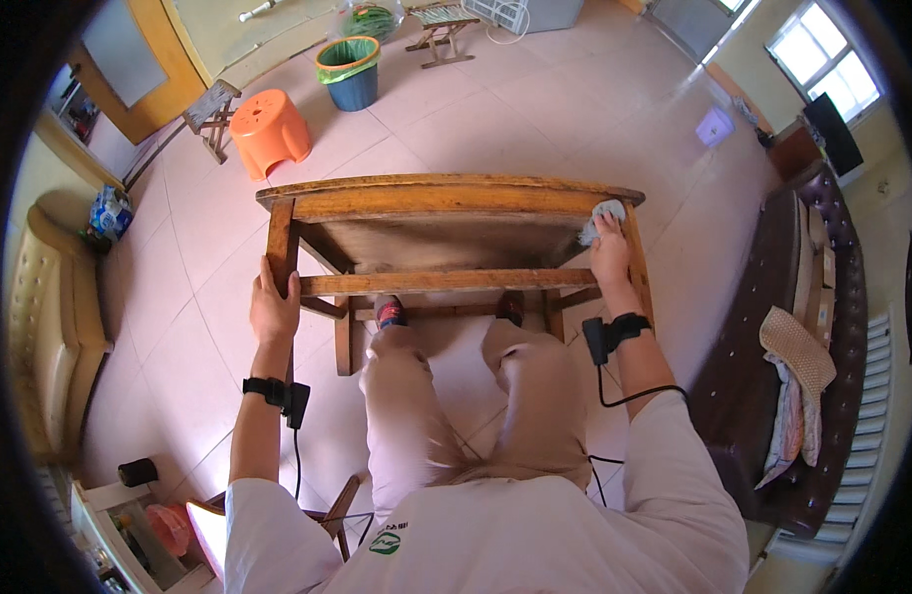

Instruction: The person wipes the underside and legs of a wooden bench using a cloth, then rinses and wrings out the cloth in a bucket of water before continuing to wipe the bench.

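A wooden bench or small table [456, 281], its frame worn, is tipped so its underside and rails face me. My left hand [275, 301] grips its left leg near the lower rail, thumb on one side and fingers on the other. My right hand [610, 249] presses a grey cloth [603, 221] onto the wood at the upper right corner, beside the right leg. Each wrist wears a black strap with a small device and a cable. My knees and shoes are below the lower rail.
An orange plastic stool [269, 130], a folding stool [212, 111] and a lined blue bin [352, 82] stand beyond the furniture on the tiled floor. A dark leather sofa [745, 356] is at right, a tan armchair [55, 334] at left. A low cabinet [92, 512] stands at lower left.
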The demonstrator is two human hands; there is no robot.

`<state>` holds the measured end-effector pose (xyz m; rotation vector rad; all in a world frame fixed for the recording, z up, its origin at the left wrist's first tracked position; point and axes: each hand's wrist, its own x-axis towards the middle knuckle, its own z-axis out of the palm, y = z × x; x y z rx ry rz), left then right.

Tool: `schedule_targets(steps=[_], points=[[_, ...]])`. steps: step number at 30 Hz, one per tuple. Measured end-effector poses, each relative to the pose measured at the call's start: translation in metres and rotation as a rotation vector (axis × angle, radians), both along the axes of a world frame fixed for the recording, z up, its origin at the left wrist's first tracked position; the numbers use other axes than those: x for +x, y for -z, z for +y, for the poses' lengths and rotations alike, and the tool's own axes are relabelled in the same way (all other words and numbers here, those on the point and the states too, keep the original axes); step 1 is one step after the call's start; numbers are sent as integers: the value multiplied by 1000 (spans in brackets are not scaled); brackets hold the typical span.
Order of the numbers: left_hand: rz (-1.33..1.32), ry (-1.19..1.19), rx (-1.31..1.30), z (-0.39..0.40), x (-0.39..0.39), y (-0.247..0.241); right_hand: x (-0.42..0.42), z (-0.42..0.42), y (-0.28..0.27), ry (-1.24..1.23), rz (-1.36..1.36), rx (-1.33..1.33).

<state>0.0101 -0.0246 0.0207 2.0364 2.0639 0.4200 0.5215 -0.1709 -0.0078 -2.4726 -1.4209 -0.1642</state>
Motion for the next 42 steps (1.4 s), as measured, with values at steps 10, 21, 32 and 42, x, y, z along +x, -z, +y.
schedule_targets(steps=[10,21,32,42], points=[[-69,17,23,-2,-5,7,-196,105,-3,-642,211,201],[-27,-4,21,2,-10,5,-201,137,-8,-635,240,142],[-39,1,-7,0,-6,2,31,24,-20,-31,-12,41],[-50,30,22,1,-9,10,-193,113,-2,-420,103,320]])
